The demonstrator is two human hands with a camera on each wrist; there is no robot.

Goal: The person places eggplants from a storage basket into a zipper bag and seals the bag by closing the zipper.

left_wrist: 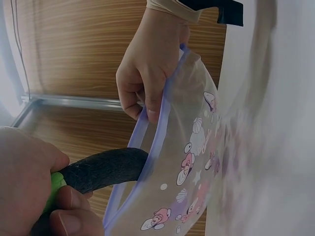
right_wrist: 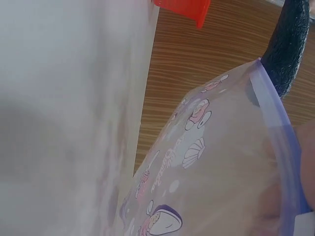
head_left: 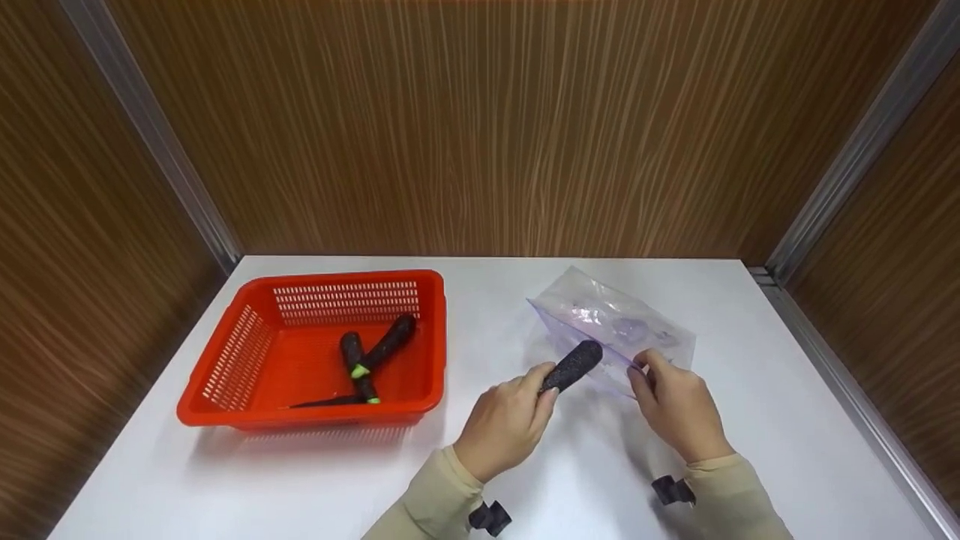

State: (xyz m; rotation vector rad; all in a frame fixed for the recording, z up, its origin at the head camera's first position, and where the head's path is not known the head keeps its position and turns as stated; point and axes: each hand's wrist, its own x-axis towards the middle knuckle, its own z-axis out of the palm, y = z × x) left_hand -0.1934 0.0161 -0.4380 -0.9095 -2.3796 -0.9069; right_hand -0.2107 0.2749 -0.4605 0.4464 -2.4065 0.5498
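Note:
My left hand [head_left: 504,424] grips a dark eggplant [head_left: 576,364] around its green stem end, and the blunt end points away to the right. In the left wrist view the tip of the eggplant [left_wrist: 106,169] is at the mouth of a clear zip bag [left_wrist: 184,162] with a purple edge and pink cartoon and shell prints. My right hand [head_left: 679,409] pinches that edge between thumb and fingers, with the mouth parted. From the right wrist, the eggplant [right_wrist: 288,49] overlaps the purple edge of the bag [right_wrist: 221,132].
To the left, a red plastic basket [head_left: 311,417] with slotted walls stands on the white table [head_left: 480,300]. Inside lie two dark eggplants [head_left: 394,341] with green caps, crossing each other, beside a thin dark shape [head_left: 330,402]. Wood-grain panels [head_left: 480,135] enclose the table at the back and sides.

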